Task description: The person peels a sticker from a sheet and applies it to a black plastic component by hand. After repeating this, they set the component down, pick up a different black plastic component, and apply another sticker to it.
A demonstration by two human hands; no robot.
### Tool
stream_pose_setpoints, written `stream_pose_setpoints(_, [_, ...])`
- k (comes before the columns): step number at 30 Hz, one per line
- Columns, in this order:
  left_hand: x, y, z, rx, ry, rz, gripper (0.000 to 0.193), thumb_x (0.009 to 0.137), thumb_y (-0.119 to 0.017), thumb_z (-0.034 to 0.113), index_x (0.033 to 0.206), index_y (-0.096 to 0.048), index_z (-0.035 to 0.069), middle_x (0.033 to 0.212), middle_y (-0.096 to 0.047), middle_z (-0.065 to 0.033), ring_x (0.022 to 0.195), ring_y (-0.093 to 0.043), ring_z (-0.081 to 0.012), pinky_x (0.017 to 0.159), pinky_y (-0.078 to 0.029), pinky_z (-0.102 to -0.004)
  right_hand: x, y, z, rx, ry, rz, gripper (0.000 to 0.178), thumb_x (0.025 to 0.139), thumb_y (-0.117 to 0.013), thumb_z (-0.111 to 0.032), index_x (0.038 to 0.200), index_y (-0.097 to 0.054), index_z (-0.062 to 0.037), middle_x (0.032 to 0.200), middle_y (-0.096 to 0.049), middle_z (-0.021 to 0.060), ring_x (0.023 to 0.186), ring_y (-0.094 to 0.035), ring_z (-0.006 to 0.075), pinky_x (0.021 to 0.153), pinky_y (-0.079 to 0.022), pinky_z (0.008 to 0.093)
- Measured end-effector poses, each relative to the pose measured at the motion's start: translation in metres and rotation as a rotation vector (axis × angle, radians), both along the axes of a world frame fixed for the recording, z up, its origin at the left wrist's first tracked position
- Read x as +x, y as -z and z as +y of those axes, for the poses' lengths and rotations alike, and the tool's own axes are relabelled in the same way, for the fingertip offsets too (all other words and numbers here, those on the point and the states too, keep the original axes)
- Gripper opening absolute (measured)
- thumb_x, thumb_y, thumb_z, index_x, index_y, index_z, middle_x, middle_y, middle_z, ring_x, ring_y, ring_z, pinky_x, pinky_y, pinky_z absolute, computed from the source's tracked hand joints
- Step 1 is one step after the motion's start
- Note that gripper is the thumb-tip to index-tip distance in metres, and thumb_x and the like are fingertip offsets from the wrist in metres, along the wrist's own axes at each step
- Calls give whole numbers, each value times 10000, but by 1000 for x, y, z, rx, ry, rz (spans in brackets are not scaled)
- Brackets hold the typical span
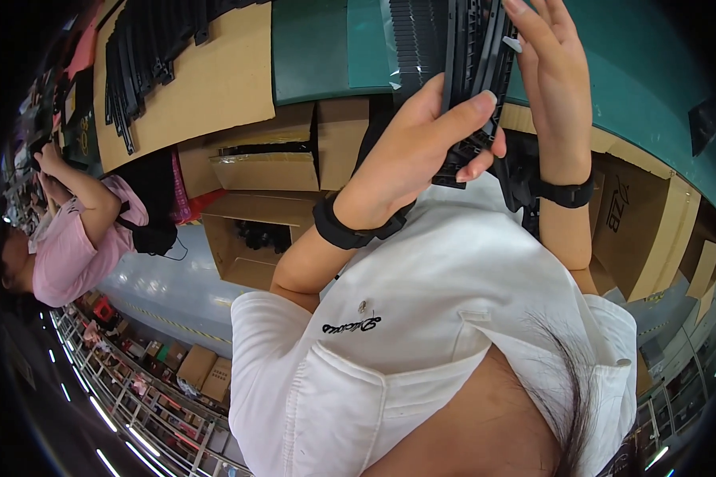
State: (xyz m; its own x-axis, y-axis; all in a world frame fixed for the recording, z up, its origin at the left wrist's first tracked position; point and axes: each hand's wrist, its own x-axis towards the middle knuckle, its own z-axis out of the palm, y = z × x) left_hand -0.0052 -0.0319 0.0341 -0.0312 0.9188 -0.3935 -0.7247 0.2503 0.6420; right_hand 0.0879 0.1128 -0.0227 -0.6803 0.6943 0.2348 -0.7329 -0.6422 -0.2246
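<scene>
The left hand (422, 147) is gripping a bundle of long black strips (471, 60), thumb crossing them. The right hand (555, 87) is reaching forward alongside, fingers extended; whether it is gripping, I cannot tell. Over the worktop's (624, 75) near edge, the strips are pointing lengthwise away from the person.

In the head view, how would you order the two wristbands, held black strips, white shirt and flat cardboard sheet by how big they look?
White shirt
Flat cardboard sheet
Held black strips
Left wristband and right wristband: too alike to rank.
</scene>
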Motion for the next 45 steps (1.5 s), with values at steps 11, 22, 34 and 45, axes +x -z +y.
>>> stream_pose_setpoints(11, [14, 1, 7, 103, 70, 42, 309, 958, -431, 353, 982, -416, 45, 718, -578, -122, 492, -497, -122, 430, -359, -223, -20, -75, -28, 87, 189, -1046, 389, 861, -534, -89, 1172, -421, 116, 1096, -573, 209, 941, -607, 249, 842, -495, 314])
stream_pose_setpoints(22, [20, 2, 9, -5, 58, 93, 654, 930, -213, 573, 1084, -481, -3, 702, -578, -127, 454, -530, -168, 408, -371, -228, -18, -59, -22, 168, 255, -872, 327, 846, -497, -82, 1102, -455, 117, 1058, -583, 221, 935, -612, 263, 844, -502, 343])
stream_pose_setpoints(34, [14, 3, 16, 9, 83, -81, 497, 963, -295, 462, 1155, -458, 34, 957, -605, -189, 778, -640, -268, 580, -491, -315, -9, -52, -17, 372, 239, -982, 309, 852, -528, -121, 1087, -471, 71, 1025, -592, 165, 846, -606, 190, 784, -494, 301])
stream_pose_setpoints(45, [17, 3, 14, 13, 70, 1, 472, 967, -288, 452, 1118, -450, 36, 888, -610, -166, 684, -626, -248, 560, -486, -312, -15, -56, -25, 377, 192, -993, 402, 845, -523, -49, 1213, -384, 38, 993, -570, 127, 808, -602, 172, 747, -498, 274])
